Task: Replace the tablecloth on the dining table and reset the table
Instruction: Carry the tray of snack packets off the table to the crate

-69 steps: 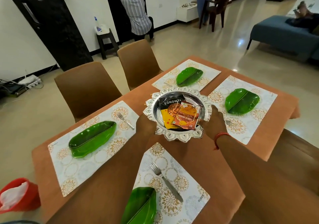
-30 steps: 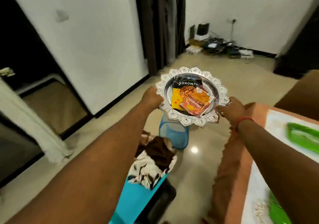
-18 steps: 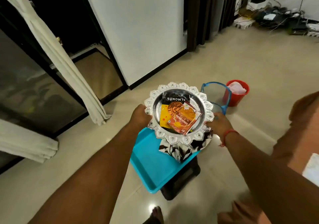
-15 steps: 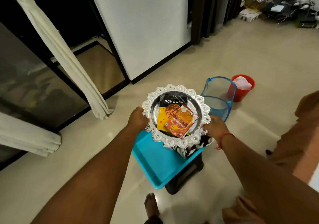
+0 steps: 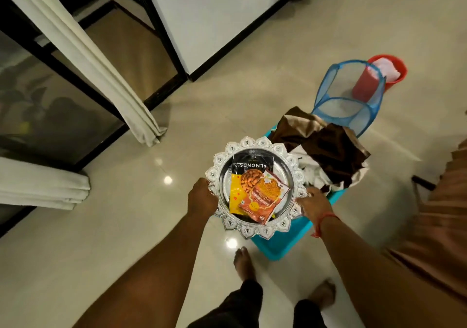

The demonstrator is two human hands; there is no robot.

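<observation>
Single head-worn view, steeply downward, close above hands

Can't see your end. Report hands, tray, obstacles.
Left hand, right hand grip silver tray by opposite rims. Two snack packets inside. Blue tray with brown cloth directly below.

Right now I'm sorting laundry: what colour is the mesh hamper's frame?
Blue, seen in the head view: the mesh hamper has bright blue edging.
</observation>
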